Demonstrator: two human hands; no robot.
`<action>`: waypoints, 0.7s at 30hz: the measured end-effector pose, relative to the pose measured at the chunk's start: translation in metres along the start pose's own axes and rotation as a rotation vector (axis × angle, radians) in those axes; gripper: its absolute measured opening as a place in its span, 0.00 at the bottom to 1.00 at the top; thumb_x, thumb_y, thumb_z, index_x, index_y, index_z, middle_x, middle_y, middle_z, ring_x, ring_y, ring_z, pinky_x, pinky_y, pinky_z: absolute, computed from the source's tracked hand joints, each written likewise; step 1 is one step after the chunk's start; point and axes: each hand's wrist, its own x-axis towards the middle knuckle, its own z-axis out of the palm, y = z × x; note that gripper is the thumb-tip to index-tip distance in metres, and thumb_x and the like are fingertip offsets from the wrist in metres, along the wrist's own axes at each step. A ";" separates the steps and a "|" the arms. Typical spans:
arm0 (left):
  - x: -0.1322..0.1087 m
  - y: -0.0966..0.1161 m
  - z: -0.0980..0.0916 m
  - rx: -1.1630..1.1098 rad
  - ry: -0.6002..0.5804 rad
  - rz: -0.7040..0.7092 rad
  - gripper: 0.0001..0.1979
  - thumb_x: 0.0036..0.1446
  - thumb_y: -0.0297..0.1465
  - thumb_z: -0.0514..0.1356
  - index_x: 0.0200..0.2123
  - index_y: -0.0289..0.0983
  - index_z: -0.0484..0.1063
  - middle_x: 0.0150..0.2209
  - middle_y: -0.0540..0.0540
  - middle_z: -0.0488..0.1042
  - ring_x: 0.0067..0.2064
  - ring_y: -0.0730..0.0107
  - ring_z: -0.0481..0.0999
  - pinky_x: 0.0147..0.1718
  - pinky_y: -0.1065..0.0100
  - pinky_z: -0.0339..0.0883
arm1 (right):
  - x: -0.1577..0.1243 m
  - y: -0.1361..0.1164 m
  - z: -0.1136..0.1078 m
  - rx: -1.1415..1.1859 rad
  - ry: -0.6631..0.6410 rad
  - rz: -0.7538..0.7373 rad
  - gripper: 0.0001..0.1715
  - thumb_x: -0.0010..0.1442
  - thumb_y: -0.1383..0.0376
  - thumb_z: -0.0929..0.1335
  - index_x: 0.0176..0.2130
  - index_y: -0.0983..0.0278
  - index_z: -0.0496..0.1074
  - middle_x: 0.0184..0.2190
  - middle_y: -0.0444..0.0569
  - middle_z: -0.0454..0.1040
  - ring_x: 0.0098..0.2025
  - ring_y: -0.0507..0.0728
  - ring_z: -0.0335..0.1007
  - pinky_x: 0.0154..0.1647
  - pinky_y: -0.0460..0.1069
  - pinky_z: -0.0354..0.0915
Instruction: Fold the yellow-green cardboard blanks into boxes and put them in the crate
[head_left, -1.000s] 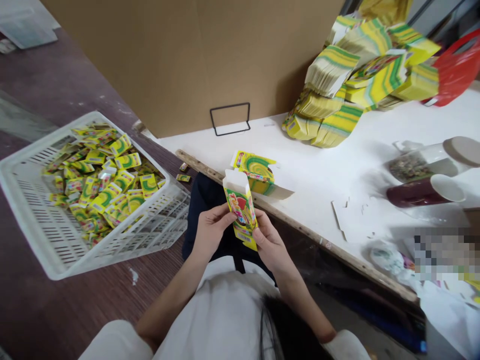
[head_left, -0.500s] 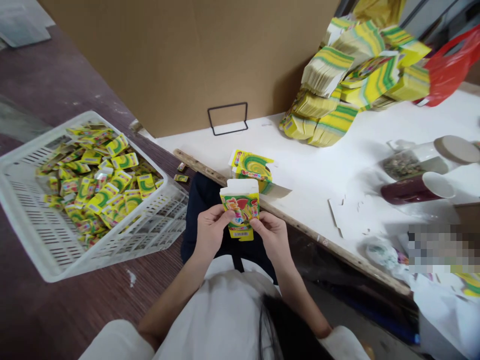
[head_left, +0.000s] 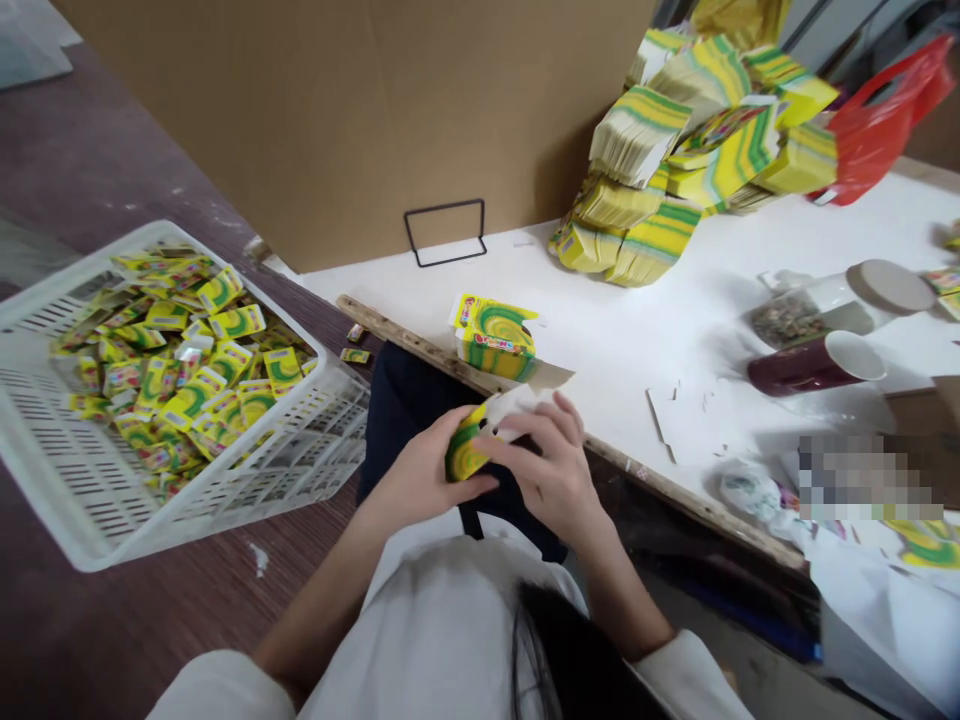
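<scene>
My left hand [head_left: 420, 475] is wrapped around a small yellow and green carton [head_left: 465, 453], held over my lap just below the table's wooden edge strip [head_left: 420, 345]. My right hand [head_left: 551, 470] lies over the carton's other end, fingers curled on its white flap. A short stack of flat cartons [head_left: 495, 340] lies on the white table [head_left: 637, 330] just beyond my hands.
A white plastic basket [head_left: 112, 520] full of small yellow and green packets [head_left: 180, 350] sits to my left. A big heap of flat cartons [head_left: 690, 150] is piled at the back right. A maroon cup [head_left: 814, 365], a jar [head_left: 840, 300] and a red bag [head_left: 885, 120] lie right.
The carton went from upright with its top flap raised to tipped on its side low over my lap. My right hand moved onto its end. The view shifted slightly.
</scene>
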 end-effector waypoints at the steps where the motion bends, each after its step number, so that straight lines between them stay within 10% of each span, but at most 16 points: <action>1: 0.000 0.001 0.007 0.054 0.052 -0.012 0.37 0.49 0.39 0.72 0.60 0.39 0.65 0.56 0.38 0.75 0.55 0.50 0.76 0.55 0.53 0.70 | -0.003 -0.002 0.006 0.050 0.108 0.099 0.27 0.65 0.64 0.70 0.60 0.42 0.70 0.57 0.47 0.71 0.62 0.65 0.62 0.72 0.67 0.48; 4: 0.001 -0.001 0.022 0.186 0.177 0.005 0.33 0.51 0.35 0.69 0.59 0.40 0.63 0.52 0.41 0.76 0.51 0.53 0.79 0.50 0.57 0.73 | -0.010 -0.007 0.022 0.424 0.334 0.470 0.44 0.62 0.53 0.72 0.71 0.51 0.53 0.71 0.53 0.55 0.73 0.68 0.49 0.72 0.68 0.50; 9: 0.003 -0.009 0.027 0.281 0.095 0.195 0.39 0.53 0.29 0.68 0.66 0.43 0.55 0.60 0.40 0.70 0.58 0.54 0.75 0.55 0.58 0.72 | -0.005 -0.010 0.035 1.185 -0.004 0.919 0.31 0.60 0.49 0.72 0.58 0.58 0.71 0.61 0.52 0.73 0.65 0.65 0.67 0.67 0.61 0.64; 15: 0.005 -0.017 0.028 0.332 0.039 0.271 0.37 0.47 0.21 0.65 0.59 0.45 0.59 0.54 0.44 0.70 0.57 0.54 0.75 0.51 0.58 0.74 | 0.002 0.001 0.032 1.283 -0.184 0.807 0.32 0.64 0.49 0.70 0.63 0.55 0.68 0.67 0.51 0.66 0.70 0.62 0.60 0.72 0.60 0.56; 21: 0.009 -0.019 0.031 0.303 -0.005 0.162 0.34 0.48 0.24 0.64 0.57 0.43 0.56 0.51 0.43 0.70 0.47 0.57 0.79 0.42 0.59 0.75 | -0.012 0.002 0.036 0.813 -0.214 0.511 0.47 0.66 0.49 0.68 0.74 0.55 0.47 0.74 0.52 0.52 0.75 0.62 0.49 0.74 0.60 0.50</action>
